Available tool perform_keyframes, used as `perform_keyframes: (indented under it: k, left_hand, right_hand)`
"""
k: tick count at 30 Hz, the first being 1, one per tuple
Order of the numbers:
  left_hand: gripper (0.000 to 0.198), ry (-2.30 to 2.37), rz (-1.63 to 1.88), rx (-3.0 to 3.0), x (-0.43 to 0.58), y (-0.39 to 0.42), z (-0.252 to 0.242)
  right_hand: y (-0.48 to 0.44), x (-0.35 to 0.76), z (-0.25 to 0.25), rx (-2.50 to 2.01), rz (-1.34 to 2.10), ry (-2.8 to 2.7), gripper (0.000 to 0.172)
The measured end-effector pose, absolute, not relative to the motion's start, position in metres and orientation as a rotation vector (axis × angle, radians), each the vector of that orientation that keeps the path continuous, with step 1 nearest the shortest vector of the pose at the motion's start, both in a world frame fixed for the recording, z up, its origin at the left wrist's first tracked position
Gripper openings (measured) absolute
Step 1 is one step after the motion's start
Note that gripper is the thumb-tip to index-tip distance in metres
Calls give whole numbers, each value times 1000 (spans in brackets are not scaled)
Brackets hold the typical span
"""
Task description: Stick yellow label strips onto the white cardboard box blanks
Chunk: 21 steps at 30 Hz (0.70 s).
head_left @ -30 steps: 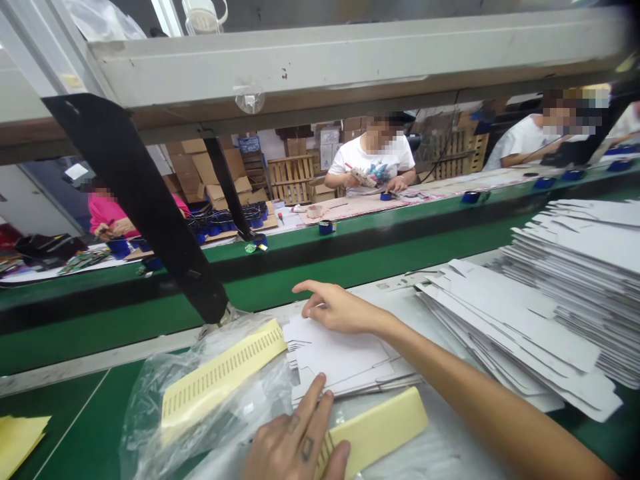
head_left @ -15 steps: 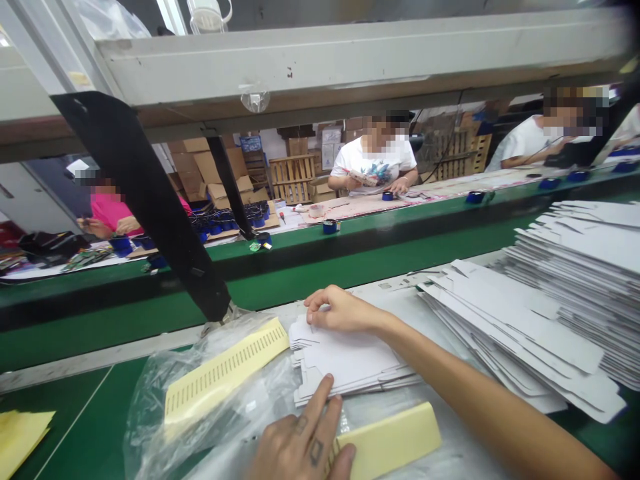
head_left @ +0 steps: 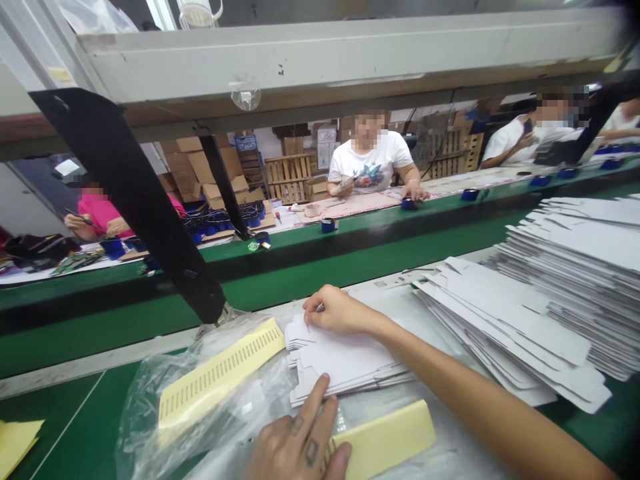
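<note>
A small stack of flat white cardboard pieces (head_left: 345, 360) lies on clear plastic in front of me. My left hand (head_left: 300, 433) rests at its near edge, fingers extended, the index fingertip on the top piece and the thumb by a yellow label sheet (head_left: 390, 440). Over the stack's far left corner is my right hand (head_left: 335, 310), its fingers curled and pinched together at the top piece; what they hold, if anything, is too small to tell. Another yellow sheet with a row of small dark marks (head_left: 220, 373) lies on the plastic to the left.
Larger piles of white cardboard (head_left: 505, 320) stand at the right. More yellow sheets (head_left: 17, 447) lie at the lower left. Beyond a black slanted post (head_left: 135, 200) runs a green conveyor (head_left: 390, 253) carrying blue round parts. Several people work across it.
My right hand's fingers have closed nearer to the top piece. My left hand stays in place. Across the conveyor, a person's hand has moved right with a blue part. The view has shifted slightly.
</note>
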<state>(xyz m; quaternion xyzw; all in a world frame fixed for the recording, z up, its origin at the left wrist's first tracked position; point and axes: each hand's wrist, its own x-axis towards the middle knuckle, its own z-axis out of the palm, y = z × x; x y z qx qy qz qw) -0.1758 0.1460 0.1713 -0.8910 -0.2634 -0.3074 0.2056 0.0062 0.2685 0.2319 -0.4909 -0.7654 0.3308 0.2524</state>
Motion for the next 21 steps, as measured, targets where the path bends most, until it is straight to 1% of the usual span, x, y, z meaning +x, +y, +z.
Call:
perform_keyframes:
  k: [2, 5, 6, 8, 9, 11, 12, 14, 17, 21]
  left_hand:
    - [31, -731, -864, -2487, -175, 146, 172]
    - [30, -739, -858, -2498, -174, 145, 172]
    - [30, -743, -856, -2501, -175, 145, 172]
    - [29, -748, -859, -2506, -175, 144, 171]
    - [28, -746, -863, -2510, -176, 144, 170]
    - [27, -742, -867, -2520, -178, 144, 169]
    - [27, -743, -864, -2527, -179, 145, 168]
    - [26, -753, -855, -2534, -180, 145, 166]
    - [25, -748, -852, -2524, -180, 146, 166]
    - [25, -796, -900, -2475, -177, 140, 173]
  right_hand:
    - [268, 6, 231, -1338, 871, -2097, 18]
    - [268, 5, 228, -1351, 827, -2097, 9]
    - [269, 5, 226, -1358, 810, -2087, 16]
    - [271, 4, 223, -1371, 772, -2060, 37]
    - [272, 4, 222, -1376, 756, -2050, 44]
    - [273, 5, 223, -1387, 735, -2048, 47]
    - [273, 6, 224, -1397, 725, -2055, 45]
    - [272, 11, 228, -1433, 709, -2090, 35]
    - [271, 20, 237, -1481, 685, -2155, 31]
    - [270, 27, 255, -1445, 641, -2139, 17]
